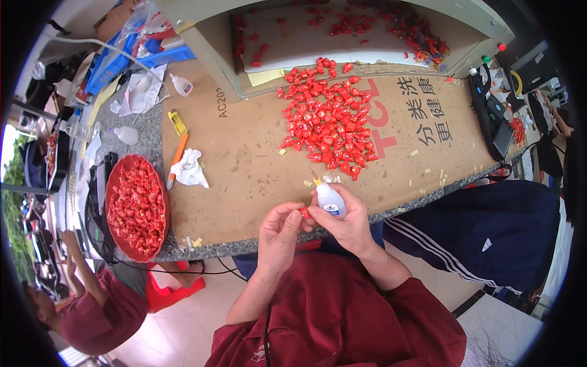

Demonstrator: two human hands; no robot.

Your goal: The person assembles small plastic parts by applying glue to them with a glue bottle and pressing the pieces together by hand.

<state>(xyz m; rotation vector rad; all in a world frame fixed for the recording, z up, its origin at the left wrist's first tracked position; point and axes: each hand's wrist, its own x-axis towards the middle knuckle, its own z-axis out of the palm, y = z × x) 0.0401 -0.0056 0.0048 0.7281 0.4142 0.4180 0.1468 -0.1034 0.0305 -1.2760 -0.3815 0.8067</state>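
Note:
Close to the table's front edge, my left hand pinches a small red plastic piece between thumb and fingers. My right hand is wrapped round a small white squeeze bottle with a narrow yellowish tip, which points away from me. The right thumb meets the red piece too, so both hands touch it. Just beyond my hands, a wide pile of similar red pieces is spread over the brown cardboard sheet. The underside of the held piece is hidden by my fingers.
A red scalloped bowl full of red pieces stands at the left. Nearby lie an orange cutter, crumpled tissue and white bottles. A grey cabinet rises behind the pile. A co-worker sits at the left.

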